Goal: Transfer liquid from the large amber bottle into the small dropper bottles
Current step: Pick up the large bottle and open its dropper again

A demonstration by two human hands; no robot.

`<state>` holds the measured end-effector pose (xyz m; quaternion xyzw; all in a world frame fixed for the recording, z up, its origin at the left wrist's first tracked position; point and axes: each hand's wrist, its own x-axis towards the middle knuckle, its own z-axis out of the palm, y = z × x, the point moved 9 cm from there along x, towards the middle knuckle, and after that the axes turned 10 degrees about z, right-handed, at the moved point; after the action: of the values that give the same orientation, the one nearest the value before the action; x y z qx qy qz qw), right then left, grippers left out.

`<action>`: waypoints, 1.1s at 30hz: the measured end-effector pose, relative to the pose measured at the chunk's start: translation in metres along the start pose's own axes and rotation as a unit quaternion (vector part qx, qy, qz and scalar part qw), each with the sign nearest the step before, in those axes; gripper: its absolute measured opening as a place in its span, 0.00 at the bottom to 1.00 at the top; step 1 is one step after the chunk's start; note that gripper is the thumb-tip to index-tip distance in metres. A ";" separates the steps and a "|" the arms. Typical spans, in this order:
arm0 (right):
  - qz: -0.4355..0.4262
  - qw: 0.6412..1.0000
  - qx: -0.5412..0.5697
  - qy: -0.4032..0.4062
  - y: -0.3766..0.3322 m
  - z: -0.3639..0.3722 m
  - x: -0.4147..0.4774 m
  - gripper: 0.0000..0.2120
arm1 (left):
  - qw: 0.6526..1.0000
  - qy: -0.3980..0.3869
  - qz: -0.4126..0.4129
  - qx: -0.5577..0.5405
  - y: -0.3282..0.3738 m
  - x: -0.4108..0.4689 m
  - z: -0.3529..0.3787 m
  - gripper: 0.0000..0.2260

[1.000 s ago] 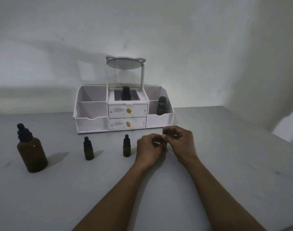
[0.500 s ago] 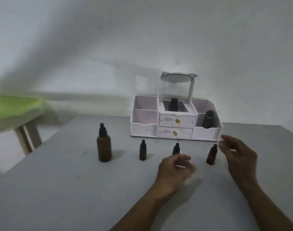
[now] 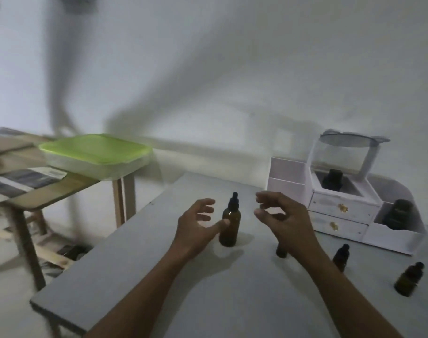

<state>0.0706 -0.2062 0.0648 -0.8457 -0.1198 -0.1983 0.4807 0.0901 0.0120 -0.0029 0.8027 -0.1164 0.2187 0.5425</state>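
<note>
The large amber bottle (image 3: pixel 229 223) with a black dropper cap stands upright on the grey table (image 3: pixel 140 269). My left hand (image 3: pixel 196 228) is spread just left of it, thumb tip at the bottle's side, holding nothing. My right hand (image 3: pixel 283 220) hovers to the bottle's right with fingers loosely curved and empty. Three small dropper bottles stand to the right: one (image 3: pixel 281 251) mostly hidden behind my right wrist, one (image 3: pixel 341 257) in the middle, one (image 3: pixel 409 279) nearest the right edge.
A white organiser (image 3: pixel 288 176) with two drawers, a mirror and dark bottles stands at the back right. To the left stands a wooden side table (image 3: pixel 49 191) bearing a green-lidded container (image 3: pixel 96 152). The grey table's left edge runs close to the large bottle.
Both hands left the small bottle on the right and moved left to either side of the large amber bottle. The view swung left, bringing the wooden table into sight.
</note>
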 end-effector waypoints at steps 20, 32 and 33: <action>0.052 0.997 0.065 -0.007 0.016 0.061 0.039 0.18 | 0.988 -0.141 0.043 -0.048 -0.026 0.019 0.046 0.16; 0.050 0.993 0.103 0.012 0.017 0.059 0.036 0.15 | 0.988 -0.137 0.039 -0.055 -0.027 0.020 0.046 0.18; 0.046 0.993 0.109 0.008 0.016 0.060 0.035 0.15 | 0.988 -0.137 0.036 -0.054 -0.027 0.020 0.047 0.17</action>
<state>0.1215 -0.1624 0.0409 -0.7909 -0.0980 -0.1687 0.5800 0.1293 -0.0195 -0.0307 0.7897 -0.2305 0.1191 0.5559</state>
